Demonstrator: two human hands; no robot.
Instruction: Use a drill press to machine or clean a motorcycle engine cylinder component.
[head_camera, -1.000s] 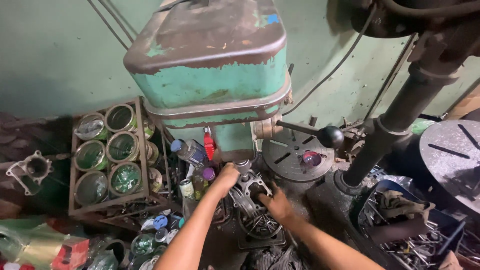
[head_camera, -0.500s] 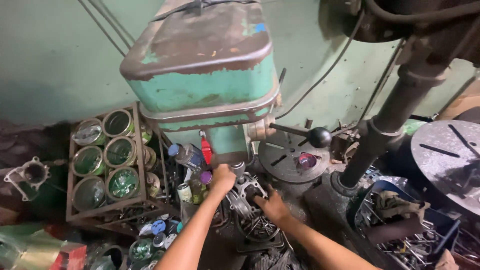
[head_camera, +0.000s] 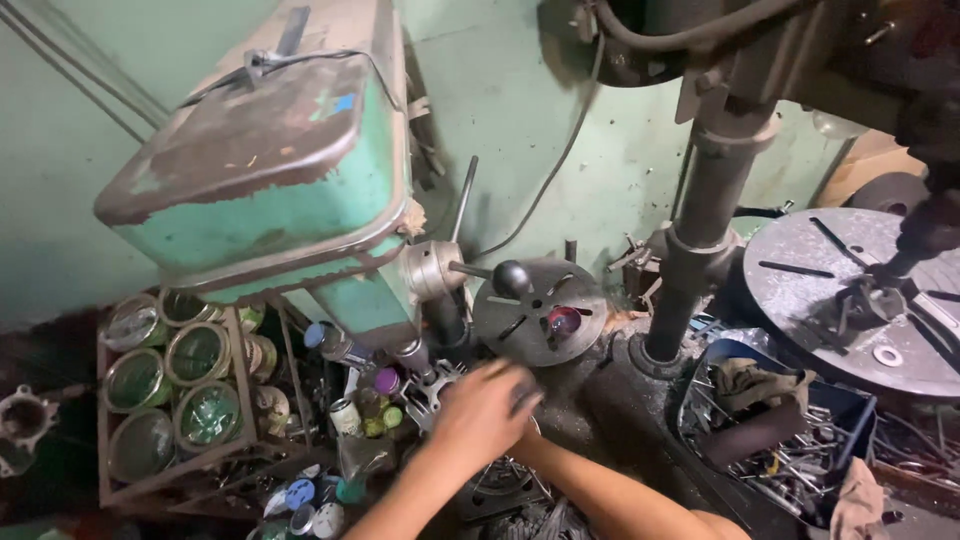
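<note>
Since a moment ago my view has swung left and closer, and my hands have drawn together: my left hand (head_camera: 480, 415) now lies over my right hand (head_camera: 525, 400), where before they worked apart on the metal casting (head_camera: 440, 385) under the drill press head (head_camera: 265, 170). The casting sits just below that head, at the foot of its spindle, and only a pale lug of it shows past my knuckles. My left hand is blurred and curled down over the part; I cannot tell whether it actually grips it, and my right hand is almost wholly hidden beneath, so its hold I cannot tell either. To do this well, I judge I should seat the piece flat and square under the spindle and keep my fingers clear of the chuck. To the right of the head, the feed lever with its black knob (head_camera: 510, 278) juts out over the round slotted table (head_camera: 540, 310), close enough to catch my wrist. Left of the head stands a rack of green-tinted jars (head_camera: 165, 385), and small bottles and caps (head_camera: 375, 395) crowd right beside the casting. Further right rises a dark column (head_camera: 700, 250), then a bin of scrap (head_camera: 780, 440) and a large grey faceplate (head_camera: 850, 290).
</note>
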